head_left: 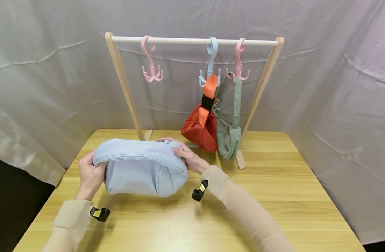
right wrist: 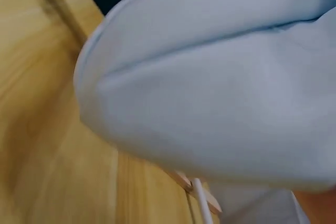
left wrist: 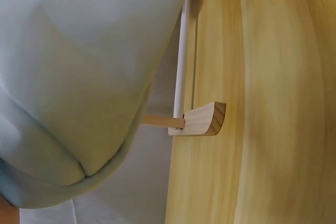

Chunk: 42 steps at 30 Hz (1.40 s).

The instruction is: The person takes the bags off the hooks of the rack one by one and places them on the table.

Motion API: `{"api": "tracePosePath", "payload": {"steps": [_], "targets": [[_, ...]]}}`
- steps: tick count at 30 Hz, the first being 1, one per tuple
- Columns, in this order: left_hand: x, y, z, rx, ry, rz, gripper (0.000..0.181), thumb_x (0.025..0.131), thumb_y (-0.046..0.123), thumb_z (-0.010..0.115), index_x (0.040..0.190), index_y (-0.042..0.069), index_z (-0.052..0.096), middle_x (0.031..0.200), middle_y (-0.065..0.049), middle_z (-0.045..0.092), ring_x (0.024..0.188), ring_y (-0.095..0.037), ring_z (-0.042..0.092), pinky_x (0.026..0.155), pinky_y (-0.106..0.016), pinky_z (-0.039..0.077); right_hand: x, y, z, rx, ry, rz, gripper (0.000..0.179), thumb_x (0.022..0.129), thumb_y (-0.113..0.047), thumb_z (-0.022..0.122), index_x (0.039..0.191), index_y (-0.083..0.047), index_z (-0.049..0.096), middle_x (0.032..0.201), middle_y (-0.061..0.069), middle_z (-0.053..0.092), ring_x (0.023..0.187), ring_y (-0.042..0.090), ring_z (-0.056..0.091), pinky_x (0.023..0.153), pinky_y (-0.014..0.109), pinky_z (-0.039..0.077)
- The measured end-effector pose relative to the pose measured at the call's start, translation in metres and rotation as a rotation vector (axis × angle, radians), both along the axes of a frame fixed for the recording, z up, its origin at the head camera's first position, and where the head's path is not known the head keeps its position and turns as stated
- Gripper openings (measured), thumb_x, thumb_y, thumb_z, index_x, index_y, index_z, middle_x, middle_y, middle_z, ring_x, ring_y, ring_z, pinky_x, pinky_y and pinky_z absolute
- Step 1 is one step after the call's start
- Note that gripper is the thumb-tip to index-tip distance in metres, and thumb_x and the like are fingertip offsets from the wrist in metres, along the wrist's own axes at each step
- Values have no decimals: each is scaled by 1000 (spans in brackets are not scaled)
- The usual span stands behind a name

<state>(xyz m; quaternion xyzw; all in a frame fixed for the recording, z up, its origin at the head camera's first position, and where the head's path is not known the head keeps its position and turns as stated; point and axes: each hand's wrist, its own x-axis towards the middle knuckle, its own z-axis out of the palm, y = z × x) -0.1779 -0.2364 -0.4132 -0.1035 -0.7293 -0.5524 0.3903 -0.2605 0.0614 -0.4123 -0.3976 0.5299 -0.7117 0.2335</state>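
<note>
A pale blue soft bag (head_left: 138,171) with a curved seam along its upper part is held up over the table, between both hands. My left hand (head_left: 92,175) grips its left end, the thumb tucked under the upper edge. The right hand (head_left: 191,158) pinches the upper right end, thumb in front and fingers behind. In the left wrist view the bag (left wrist: 79,66) covers the left side, and in the right wrist view the bag (right wrist: 210,98) fills most of the picture. Both wrist views mostly hide the fingers behind the fabric.
Behind the bag stands a wooden rack with a white rail (head_left: 179,41). From it hang a pink hook (head_left: 152,66), a blue hook (head_left: 212,56) with a red bag (head_left: 203,131) and another pink hook (head_left: 238,59) with a green bag (head_left: 228,136). A grey curtain surrounds the wooden table (head_left: 274,189).
</note>
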Motion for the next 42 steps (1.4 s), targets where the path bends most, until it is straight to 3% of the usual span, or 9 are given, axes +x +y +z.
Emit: {"api": "tracePosePath", "payload": {"steps": [6, 11, 14, 19, 23, 26, 34, 38, 42], "targets": [[1, 2, -1, 12, -93, 80, 10, 89, -7, 66, 81, -1, 68, 72, 29, 60, 63, 7, 49, 63, -12, 40, 7, -1, -10, -1, -136, -26, 133, 69, -73, 76, 153, 10, 14, 123, -18, 60, 109, 1, 58, 97, 20, 47], [0, 3, -1, 4, -198, 191, 10, 92, 5, 69, 87, -4, 70, 72, 37, 58, 64, 9, 49, 64, -12, 38, 13, -4, -13, -44, -136, -53, 132, 65, -68, 82, 156, 4, 18, 127, -17, 58, 114, 1, 56, 101, 20, 44], [0, 3, -2, -1, -254, 231, 18, 93, 12, 71, 93, -6, 72, 71, 40, 56, 65, 9, 49, 64, -12, 38, 16, -7, -12, -79, -95, -67, 123, 68, -56, 87, 157, -1, 22, 134, -13, 55, 119, 4, 54, 104, 22, 42], [0, 1, -3, 2, -398, 260, 27, 95, 26, 71, 93, -1, 72, 65, 36, 54, 62, 4, 47, 62, -16, 36, 25, -10, -8, -30, -88, -238, 96, 78, -22, 86, 154, -3, 31, 131, -10, 56, 116, 7, 56, 101, 23, 44], [1, -4, -3, -39, -516, 241, 34, 96, 38, 68, 96, 4, 72, 66, 30, 55, 65, 0, 49, 63, -18, 38, 29, -13, -8, 8, -140, -411, 74, 81, 2, 75, 146, -1, 41, 120, -10, 60, 106, 6, 59, 91, 22, 50], [3, -10, -5, -129, -590, 210, 39, 98, 44, 62, 96, 6, 69, 69, 21, 56, 66, -3, 50, 63, -21, 40, 32, -17, -10, 29, -150, -501, 70, 80, 8, 72, 143, 2, 43, 115, -8, 59, 100, 6, 59, 85, 23, 52], [3, -32, -12, -421, -712, 90, 50, 104, 47, 50, 97, 1, 66, 85, -14, 64, 72, -16, 52, 61, -27, 42, 36, -32, -24, 118, -295, -637, 63, 81, -1, 76, 137, -6, 46, 117, 2, 59, 96, 10, 59, 80, 23, 54], [4, -42, -18, -524, -744, 47, 48, 105, 44, 47, 95, 0, 64, 84, -15, 65, 72, -20, 52, 62, -29, 41, 38, -41, -34, 186, -347, -695, 61, 81, -6, 80, 133, -8, 48, 113, 5, 63, 92, 12, 61, 79, 24, 55], [3, -51, -26, -568, -787, 10, 49, 106, 43, 45, 99, -2, 65, 88, -17, 66, 76, -23, 54, 67, -32, 42, 38, -50, -45, 247, -374, -736, 62, 80, -10, 82, 132, -7, 48, 119, 10, 64, 98, 15, 61, 88, 27, 54]]}}
